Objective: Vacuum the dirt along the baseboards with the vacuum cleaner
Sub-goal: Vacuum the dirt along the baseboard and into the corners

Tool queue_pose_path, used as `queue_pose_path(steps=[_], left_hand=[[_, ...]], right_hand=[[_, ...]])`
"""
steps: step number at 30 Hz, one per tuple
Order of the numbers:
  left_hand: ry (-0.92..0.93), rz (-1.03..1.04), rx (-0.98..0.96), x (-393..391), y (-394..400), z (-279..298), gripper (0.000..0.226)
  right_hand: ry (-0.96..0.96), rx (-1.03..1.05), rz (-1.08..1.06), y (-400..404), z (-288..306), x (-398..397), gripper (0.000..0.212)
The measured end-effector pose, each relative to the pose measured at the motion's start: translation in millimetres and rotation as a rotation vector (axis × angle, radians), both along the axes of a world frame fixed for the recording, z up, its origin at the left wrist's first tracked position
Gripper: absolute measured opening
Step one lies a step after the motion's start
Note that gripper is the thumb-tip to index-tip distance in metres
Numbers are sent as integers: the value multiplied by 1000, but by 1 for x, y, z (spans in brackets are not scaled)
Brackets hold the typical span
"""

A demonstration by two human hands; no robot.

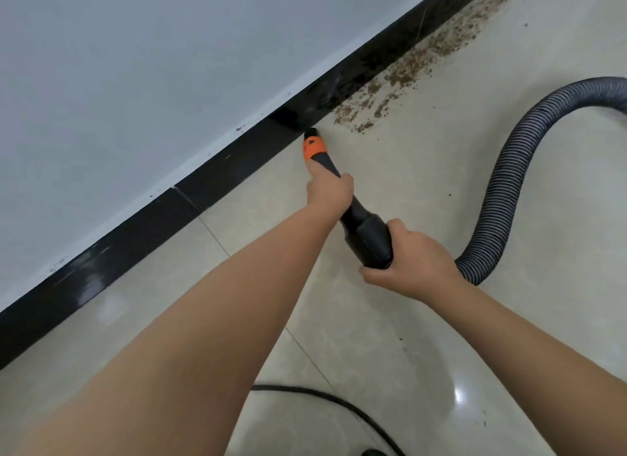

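A black vacuum nozzle (364, 233) with an orange tip (314, 145) points at the foot of the black baseboard (217, 170). My left hand (328, 191) grips the narrow front part just behind the orange tip. My right hand (412, 257) grips the thick rear end where the ribbed grey hose (509, 170) joins. Brown dirt (403, 73) lies scattered along the baseboard beyond the tip, stretching to the upper right. The tip rests at the near end of that dirt strip.
The hose loops right and leaves the frame at the right edge. A black power cord (325, 399) curves over the glossy beige floor tiles (424, 337) near the bottom. A pale wall (118, 82) rises above the baseboard.
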State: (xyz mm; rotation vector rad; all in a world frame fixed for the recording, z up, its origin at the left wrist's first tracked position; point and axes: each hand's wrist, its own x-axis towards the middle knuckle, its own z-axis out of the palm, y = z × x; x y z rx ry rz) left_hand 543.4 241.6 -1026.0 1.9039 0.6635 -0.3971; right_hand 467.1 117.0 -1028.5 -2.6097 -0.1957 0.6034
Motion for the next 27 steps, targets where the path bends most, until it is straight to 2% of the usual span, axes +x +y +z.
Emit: queue_pose_path(steps=[4, 7, 11, 14, 17, 20, 24, 27], left_hand=[[42, -39, 7, 19, 0, 7, 74], [51, -3, -5, 16, -4, 10, 73], [55, 230, 25, -9, -14, 11, 74], [106, 457, -54, -37, -12, 14, 78], [156, 502, -14, -66, -4, 13, 77], [150, 527, 60, -84, 12, 11, 64], [228, 704, 45, -97, 37, 7, 75], [205, 682, 49, -101, 50, 8, 75]], right_hand=[[5, 42, -58, 0, 1, 13, 47], [9, 4, -23, -3, 4, 13, 48], [58, 72, 24, -16, 9, 5, 46], [157, 146, 117, -30, 15, -1, 42], [241, 185, 209, -34, 16, -6, 39], [287, 211, 306, -23, 17, -9, 38], [300, 206, 409, -1, 20, -13, 38], [273, 162, 446, 15, 18, -19, 39]])
